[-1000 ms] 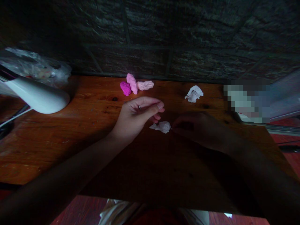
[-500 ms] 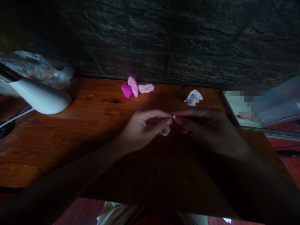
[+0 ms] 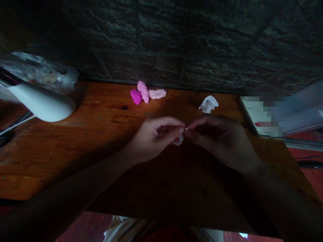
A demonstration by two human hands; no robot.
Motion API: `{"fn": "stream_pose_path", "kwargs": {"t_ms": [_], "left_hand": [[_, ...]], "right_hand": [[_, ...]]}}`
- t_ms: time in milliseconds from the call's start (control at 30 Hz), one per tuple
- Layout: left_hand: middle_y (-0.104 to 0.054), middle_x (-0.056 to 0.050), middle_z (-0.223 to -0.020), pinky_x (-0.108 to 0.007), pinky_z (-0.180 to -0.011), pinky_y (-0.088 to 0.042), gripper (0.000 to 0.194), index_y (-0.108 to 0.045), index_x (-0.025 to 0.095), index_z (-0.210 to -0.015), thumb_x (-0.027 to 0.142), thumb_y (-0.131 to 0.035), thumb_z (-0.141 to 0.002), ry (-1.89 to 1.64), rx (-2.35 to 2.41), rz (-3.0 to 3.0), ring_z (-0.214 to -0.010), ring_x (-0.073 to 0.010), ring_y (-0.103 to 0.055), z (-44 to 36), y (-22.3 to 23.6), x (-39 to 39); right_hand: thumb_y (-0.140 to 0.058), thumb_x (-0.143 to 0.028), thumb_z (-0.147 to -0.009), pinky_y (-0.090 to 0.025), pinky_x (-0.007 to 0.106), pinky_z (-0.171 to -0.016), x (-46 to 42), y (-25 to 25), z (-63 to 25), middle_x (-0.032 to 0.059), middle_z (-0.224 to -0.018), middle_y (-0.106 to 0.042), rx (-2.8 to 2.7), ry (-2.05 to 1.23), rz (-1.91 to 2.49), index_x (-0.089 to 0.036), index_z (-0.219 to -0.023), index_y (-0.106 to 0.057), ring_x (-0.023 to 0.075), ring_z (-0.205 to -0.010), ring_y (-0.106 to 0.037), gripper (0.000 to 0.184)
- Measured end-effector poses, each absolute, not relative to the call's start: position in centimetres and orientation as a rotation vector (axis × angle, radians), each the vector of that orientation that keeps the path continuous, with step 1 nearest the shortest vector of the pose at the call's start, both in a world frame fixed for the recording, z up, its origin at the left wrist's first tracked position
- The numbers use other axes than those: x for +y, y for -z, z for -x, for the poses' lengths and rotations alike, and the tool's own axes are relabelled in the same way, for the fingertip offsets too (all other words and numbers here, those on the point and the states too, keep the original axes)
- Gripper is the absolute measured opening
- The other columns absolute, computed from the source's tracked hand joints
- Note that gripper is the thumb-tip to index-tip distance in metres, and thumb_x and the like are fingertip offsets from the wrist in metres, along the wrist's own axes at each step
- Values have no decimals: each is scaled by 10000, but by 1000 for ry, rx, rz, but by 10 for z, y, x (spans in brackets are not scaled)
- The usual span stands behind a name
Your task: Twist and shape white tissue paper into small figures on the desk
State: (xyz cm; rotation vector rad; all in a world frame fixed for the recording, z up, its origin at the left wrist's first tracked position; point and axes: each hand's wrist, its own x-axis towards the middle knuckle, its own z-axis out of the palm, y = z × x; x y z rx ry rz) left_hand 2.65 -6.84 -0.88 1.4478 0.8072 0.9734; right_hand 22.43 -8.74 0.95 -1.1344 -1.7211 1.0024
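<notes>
Above the wooden table (image 3: 75, 144), my left hand (image 3: 153, 141) is closed, thumb against forefinger, on a whitish piece (image 3: 178, 140) that shows below its fingertips. It could be soft clay or tissue; the dim light hides which. My right hand (image 3: 222, 141) meets it from the right, its thumb and forefinger pinched around a tiny white bit (image 3: 186, 128) between the two hands. Toward the wall lie a magenta clay lump (image 3: 136, 96), a pink clay lump (image 3: 143, 91) and a pale pink clay lump (image 3: 157, 93), all touching. Beyond my right hand lies a crumpled white piece (image 3: 209, 104).
A white lamp-like stand (image 3: 50, 104) with a cable is at the left, before a clear plastic bag (image 3: 52, 74). A dark stone-patterned wall (image 3: 161, 43) rises behind. A pale flat object (image 3: 262, 117), partly blurred, lies at the right edge.
My right fingertips have shifted slightly down and left, with the thumb and forefinger a little farther apart around the tiny white bit. My left hand stays almost in place.
</notes>
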Motion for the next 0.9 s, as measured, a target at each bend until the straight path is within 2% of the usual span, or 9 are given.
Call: {"fn": "stream_pose_path", "kwargs": {"t_ms": [100,333,533,700,900], "left_hand": [[-727,-31,-760,-201,-606,-545,68,-730,138,-918,172,-677,-892,-962,803,-1460,-668,-122,-681,-27,8,-69],[-729,-26,-767,-204,-615,-549,67,-711,139,-926,181,-712,-874,-971,781,-1414,-667,-121,-681,-26,10,-69],[-726,-28,-762,-209,-619,-561,77,-705,132,-914,200,-715,-879,-983,782,-1452,-662,-122,-686,-26,10,-68],[-731,-28,-772,-208,-633,-571,74,-703,129,-936,190,-683,-898,-1012,767,-1565,-680,-122,-694,-25,10,-69],[-737,-37,-789,-193,-634,-555,59,-703,131,-925,156,-655,-903,-999,794,-1737,-689,-115,-687,-23,8,-71]], "right_hand": [[-802,-376,-832,-596,247,-629,-87,-9,-225,26,-820,-780,-1702,-999,1137,-206,-867,-746,152,-692,-717,183],[-799,-341,-837,-620,292,-705,-87,-12,-225,21,-864,-791,-1674,-1031,1087,-224,-919,-777,172,-760,-743,145],[-783,-312,-856,-608,271,-628,-86,-12,-225,19,-848,-791,-1684,-1042,1057,-223,-953,-782,145,-673,-719,131],[-811,-289,-829,-607,249,-658,-86,-12,-226,16,-823,-783,-1691,-1023,1015,-205,-897,-767,141,-701,-725,117],[-863,-297,-771,-556,208,-566,-86,-9,-227,2,-767,-758,-1710,-1049,1029,-203,-857,-756,123,-643,-684,167]]}}
